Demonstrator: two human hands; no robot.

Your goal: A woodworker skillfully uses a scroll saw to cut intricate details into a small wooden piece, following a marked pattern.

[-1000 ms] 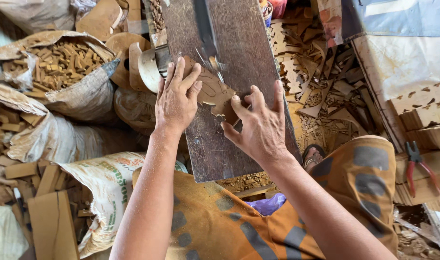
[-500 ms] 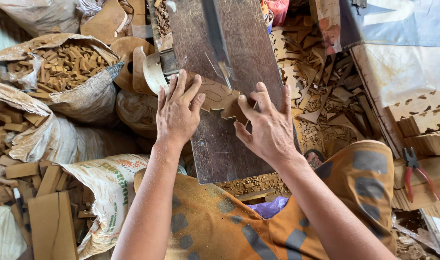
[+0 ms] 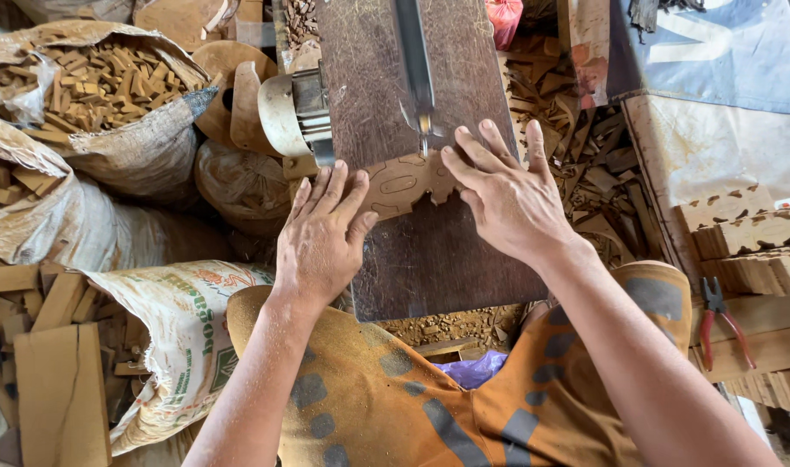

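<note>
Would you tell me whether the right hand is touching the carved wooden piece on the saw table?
Touching: the head view shows the right hand with its fingertips pressed on the carved wooden piece beside the blade.
</note>
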